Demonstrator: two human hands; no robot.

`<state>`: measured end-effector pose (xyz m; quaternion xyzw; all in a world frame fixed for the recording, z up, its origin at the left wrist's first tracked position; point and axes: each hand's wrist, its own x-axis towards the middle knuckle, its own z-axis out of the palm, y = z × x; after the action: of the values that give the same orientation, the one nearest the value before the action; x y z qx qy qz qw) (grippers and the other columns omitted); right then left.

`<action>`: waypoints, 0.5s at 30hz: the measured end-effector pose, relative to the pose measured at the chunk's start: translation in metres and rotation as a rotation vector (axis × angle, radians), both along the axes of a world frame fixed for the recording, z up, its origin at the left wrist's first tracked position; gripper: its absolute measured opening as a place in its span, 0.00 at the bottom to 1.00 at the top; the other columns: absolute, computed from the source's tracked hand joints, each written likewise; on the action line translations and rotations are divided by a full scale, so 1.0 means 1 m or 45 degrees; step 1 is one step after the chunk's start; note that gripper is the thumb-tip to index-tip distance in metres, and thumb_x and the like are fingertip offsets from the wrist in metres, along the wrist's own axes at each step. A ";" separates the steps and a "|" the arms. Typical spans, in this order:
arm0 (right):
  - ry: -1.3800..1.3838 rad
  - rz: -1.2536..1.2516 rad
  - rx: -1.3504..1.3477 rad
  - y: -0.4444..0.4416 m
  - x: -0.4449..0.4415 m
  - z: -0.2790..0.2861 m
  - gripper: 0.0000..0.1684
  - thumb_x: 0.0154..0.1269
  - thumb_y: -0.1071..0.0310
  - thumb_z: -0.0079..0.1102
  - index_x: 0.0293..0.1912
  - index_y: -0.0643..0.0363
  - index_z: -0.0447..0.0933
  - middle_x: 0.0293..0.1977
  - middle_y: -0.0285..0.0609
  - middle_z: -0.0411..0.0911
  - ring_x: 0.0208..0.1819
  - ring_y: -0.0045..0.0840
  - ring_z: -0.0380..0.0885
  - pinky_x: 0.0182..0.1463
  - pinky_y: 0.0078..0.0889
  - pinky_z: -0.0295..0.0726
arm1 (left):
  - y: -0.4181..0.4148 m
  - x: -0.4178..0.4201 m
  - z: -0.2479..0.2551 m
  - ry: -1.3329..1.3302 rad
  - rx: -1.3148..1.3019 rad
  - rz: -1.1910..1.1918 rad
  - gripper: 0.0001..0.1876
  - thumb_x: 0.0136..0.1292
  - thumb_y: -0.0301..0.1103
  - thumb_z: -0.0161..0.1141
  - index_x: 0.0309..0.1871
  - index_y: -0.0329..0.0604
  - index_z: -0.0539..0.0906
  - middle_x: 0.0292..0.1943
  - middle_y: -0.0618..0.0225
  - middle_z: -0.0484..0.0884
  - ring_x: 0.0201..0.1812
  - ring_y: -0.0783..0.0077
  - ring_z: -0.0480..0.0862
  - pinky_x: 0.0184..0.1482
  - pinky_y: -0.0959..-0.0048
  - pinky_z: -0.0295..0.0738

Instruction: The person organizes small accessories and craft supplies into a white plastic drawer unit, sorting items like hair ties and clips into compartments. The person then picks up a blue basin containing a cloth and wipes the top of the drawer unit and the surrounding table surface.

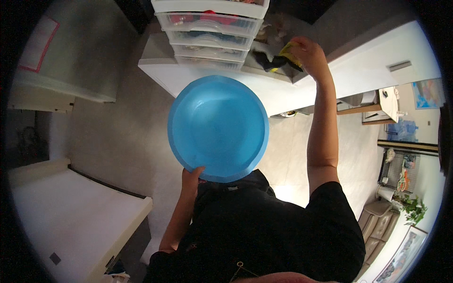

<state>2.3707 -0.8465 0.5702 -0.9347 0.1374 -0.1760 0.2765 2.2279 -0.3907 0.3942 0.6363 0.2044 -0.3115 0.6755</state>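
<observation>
My left hand [191, 178] grips the near rim of a round blue plastic basin [219, 127], thumb over the edge. The inside of the basin faces up and nothing lies in it. Out to the upper right, my right hand [308, 53] pinches a yellow and black cloth item [291, 53], whose exact kind I cannot tell. Its dark part [266, 61] hangs or trails leftward over a grey recessed shelf. Left of it stands a white drawer tower [212, 39] with clear plastic drawers, which hold red and dark items.
A white cabinet [375, 53] borders the shelf on the right. Pale floor tiles [286, 148] lie beneath the basin. A white half-wall or counter [70, 212] stands at lower left. Farther right are a table [387, 104], a wire rack [401, 169], a plant [412, 208] and a leather sofa [377, 226].
</observation>
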 end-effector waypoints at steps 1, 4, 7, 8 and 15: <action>-0.024 0.010 0.067 -0.005 0.000 0.001 0.16 0.65 0.67 0.64 0.52 0.60 0.82 0.39 0.45 0.85 0.41 0.23 0.81 0.45 0.27 0.79 | -0.001 0.000 -0.001 -0.011 0.000 0.003 0.33 0.57 0.43 0.69 0.60 0.32 0.71 0.43 0.54 0.83 0.33 0.63 0.85 0.27 0.70 0.82; -0.038 0.032 0.226 -0.005 0.000 0.006 0.16 0.68 0.67 0.62 0.53 0.62 0.82 0.42 0.42 0.84 0.42 0.20 0.81 0.46 0.25 0.79 | 0.001 0.000 -0.003 0.058 -0.008 -0.013 0.33 0.56 0.43 0.69 0.60 0.32 0.70 0.44 0.54 0.82 0.34 0.63 0.85 0.27 0.69 0.82; -0.206 0.010 0.347 -0.008 0.008 0.000 0.15 0.70 0.68 0.60 0.54 0.63 0.81 0.43 0.40 0.84 0.42 0.20 0.80 0.47 0.24 0.78 | -0.001 -0.002 0.000 0.150 0.083 0.060 0.33 0.56 0.42 0.69 0.60 0.32 0.71 0.44 0.54 0.82 0.34 0.63 0.85 0.27 0.70 0.82; -0.256 0.052 0.457 -0.009 0.012 -0.001 0.15 0.71 0.69 0.59 0.54 0.63 0.81 0.43 0.36 0.83 0.43 0.17 0.79 0.48 0.20 0.77 | 0.001 -0.002 0.001 0.166 0.077 0.072 0.32 0.56 0.40 0.70 0.60 0.35 0.71 0.44 0.56 0.82 0.35 0.63 0.85 0.29 0.68 0.82; -0.118 -0.165 -0.750 -0.054 0.043 -0.094 0.26 0.65 0.64 0.62 0.61 0.59 0.75 0.51 0.54 0.82 0.53 0.46 0.81 0.57 0.43 0.78 | 0.006 0.005 -0.011 0.127 0.020 0.032 0.35 0.58 0.42 0.69 0.64 0.33 0.68 0.49 0.54 0.81 0.38 0.62 0.86 0.30 0.69 0.84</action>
<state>2.4133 -0.9003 0.4765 -0.9549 0.1271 -0.2680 -0.0121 2.2325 -0.3843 0.3834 0.6226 0.2483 -0.3326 0.6634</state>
